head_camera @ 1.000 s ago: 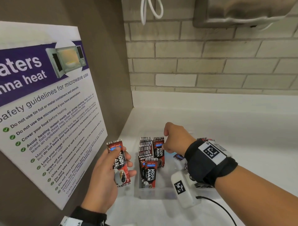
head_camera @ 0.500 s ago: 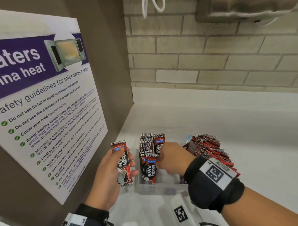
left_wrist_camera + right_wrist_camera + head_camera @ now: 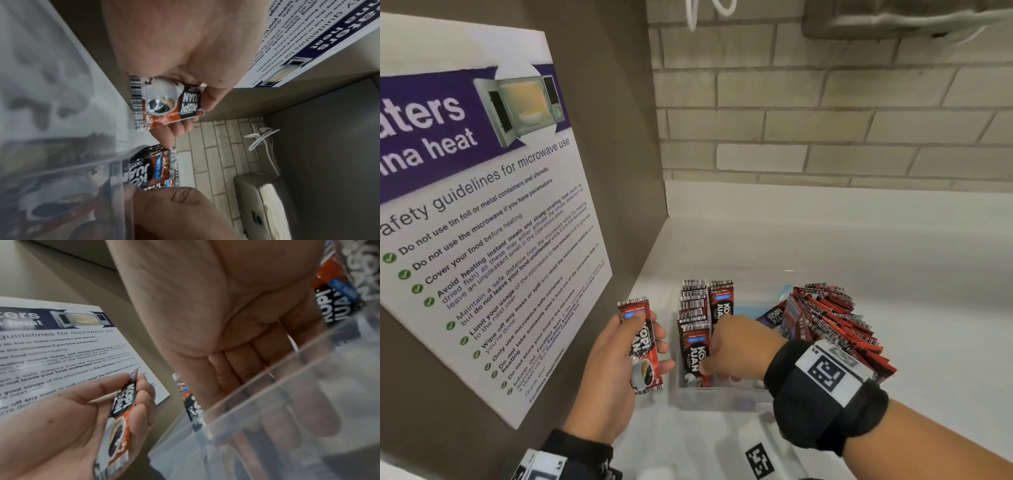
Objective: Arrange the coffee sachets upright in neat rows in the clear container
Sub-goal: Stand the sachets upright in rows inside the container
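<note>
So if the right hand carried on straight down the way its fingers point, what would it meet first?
Probably the floor of the clear container: the right hand already reaches inside it, fingers pointing down beside the upright sachets. Depth is unclear.

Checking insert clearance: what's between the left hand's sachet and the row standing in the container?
Head view: only the clear container wall and bare counter between held sachet and upright row.

A white countertop (image 3: pixel 893 274) carries the clear container (image 3: pixel 722 399); loose coffee sachets (image 3: pixel 835 318) apparently lie just beside it.
</note>
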Tool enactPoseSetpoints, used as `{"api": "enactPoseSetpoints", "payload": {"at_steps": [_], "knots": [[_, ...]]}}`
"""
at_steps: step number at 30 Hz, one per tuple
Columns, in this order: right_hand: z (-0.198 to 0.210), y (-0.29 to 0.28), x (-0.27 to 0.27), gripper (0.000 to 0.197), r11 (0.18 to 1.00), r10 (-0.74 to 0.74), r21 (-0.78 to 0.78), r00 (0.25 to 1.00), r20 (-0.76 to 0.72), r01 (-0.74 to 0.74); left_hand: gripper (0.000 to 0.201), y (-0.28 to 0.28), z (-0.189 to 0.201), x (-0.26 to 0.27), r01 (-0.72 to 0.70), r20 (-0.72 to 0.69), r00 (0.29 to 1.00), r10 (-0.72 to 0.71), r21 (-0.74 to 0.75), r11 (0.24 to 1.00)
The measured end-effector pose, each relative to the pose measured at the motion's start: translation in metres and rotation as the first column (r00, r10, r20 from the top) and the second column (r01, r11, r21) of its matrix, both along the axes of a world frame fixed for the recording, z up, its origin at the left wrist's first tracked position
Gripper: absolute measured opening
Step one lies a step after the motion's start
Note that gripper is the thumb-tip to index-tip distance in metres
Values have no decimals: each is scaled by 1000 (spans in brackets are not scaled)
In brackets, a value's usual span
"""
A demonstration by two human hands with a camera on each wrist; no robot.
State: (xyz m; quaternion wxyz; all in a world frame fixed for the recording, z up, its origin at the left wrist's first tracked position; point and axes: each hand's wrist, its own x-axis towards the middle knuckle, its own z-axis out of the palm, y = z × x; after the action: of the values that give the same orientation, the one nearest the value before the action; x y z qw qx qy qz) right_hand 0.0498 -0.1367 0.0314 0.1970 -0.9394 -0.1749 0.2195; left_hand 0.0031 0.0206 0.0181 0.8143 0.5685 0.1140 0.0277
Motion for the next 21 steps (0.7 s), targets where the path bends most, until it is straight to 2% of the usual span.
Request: {"api": "enactPoseSetpoints", "payload": {"at_steps": [4, 7, 9, 17, 21], "knots": [[-2, 0, 2, 24, 1000, 16, 21, 999, -30, -15, 18, 0, -1, 1, 4, -12, 1000, -4, 10, 1000], [-3, 0, 3, 22, 999, 41, 11, 999, -33, -40, 18, 1, -4, 1, 6, -30, 1000, -5, 44, 999], [-5, 0, 3, 30, 998, 55, -15, 998, -31, -55, 19, 1, -5, 0, 15, -43, 999, -12, 80, 997], [-7, 2, 6, 35, 996, 84, -18, 997, -2, -84, 14, -4, -6, 0, 185, -165, 975, -152, 214, 959], [-6, 4, 4, 34, 997, 75, -21, 997, 23, -75, 14, -6, -5, 4, 187, -164, 976, -141, 312, 932]]}}
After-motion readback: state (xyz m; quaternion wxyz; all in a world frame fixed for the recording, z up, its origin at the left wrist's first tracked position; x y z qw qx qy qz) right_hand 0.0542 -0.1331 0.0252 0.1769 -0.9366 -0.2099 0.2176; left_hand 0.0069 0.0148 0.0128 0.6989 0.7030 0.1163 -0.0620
